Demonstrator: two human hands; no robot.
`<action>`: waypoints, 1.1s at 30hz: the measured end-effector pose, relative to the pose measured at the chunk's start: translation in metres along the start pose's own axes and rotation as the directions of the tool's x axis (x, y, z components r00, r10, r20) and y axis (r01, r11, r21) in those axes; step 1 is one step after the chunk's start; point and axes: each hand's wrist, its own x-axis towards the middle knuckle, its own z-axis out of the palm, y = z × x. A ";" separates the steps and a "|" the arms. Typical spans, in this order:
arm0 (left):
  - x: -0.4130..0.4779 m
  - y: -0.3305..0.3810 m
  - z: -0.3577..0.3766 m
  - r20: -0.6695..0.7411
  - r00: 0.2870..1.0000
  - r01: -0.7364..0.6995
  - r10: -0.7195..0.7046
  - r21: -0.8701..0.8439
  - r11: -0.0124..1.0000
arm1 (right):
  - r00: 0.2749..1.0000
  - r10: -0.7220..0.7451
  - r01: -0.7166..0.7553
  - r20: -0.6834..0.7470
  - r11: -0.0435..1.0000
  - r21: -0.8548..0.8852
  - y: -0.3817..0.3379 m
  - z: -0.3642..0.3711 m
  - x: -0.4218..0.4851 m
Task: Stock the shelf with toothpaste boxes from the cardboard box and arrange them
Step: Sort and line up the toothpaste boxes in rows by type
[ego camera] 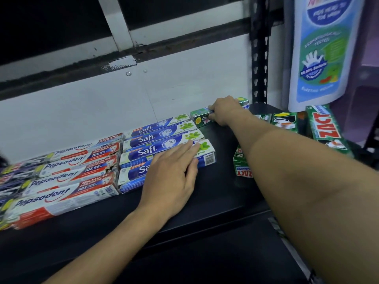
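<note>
gripping a green box (pixel 200 117) at the back of the shelf (pixel 215 191), the right hand (pixel 225 111) curls its fingers round it. the left hand (pixel 172 171) lies flat, fingers together, on the safi row (pixel 147 138). the box is best slid flush against the row's end. the right fingertips are hidden and the cardboard box is out of view.

Glossy printed cardboard toothpaste boxes (pixel 67 179) lie on a smooth, matt black shelf (pixel 215 193). The far-right perforated upright (pixel 260 58) looks like dark painted metal; the hanging pouch (pixel 326 52) is shiny plastic.
</note>
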 end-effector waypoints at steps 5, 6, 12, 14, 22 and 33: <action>-0.001 -0.001 0.001 -0.016 1.000 -0.006 0.006 0.000 1.000 | 1.000 -0.004 0.004 0.000 1.000 -0.006 0.000 0.001 0.001; -0.001 -0.001 0.001 -0.015 1.000 -0.004 0.004 -0.003 1.000 | 1.000 -0.010 0.010 0.002 1.000 -0.010 0.001 0.000 0.000; 0.000 -0.001 0.001 -0.001 1.000 0.002 -0.002 -0.004 1.000 | 0.998 -0.068 0.070 -0.019 0.982 0.177 0.008 -0.026 -0.016; 0.000 -0.001 -0.001 0.007 1.000 0.000 0.000 0.000 1.000 | 0.995 -0.095 0.094 -0.007 0.973 0.212 0.013 -0.046 -0.029; 0.001 -0.002 -0.004 0.033 0.999 -0.011 0.011 0.009 1.000 | 0.977 -0.208 0.194 0.057 0.964 0.183 0.039 -0.092 -0.122; 0.000 0.000 -0.008 0.072 0.997 -0.002 -0.001 0.034 0.999 | 0.976 -0.077 0.022 0.202 0.965 0.261 0.052 -0.062 -0.182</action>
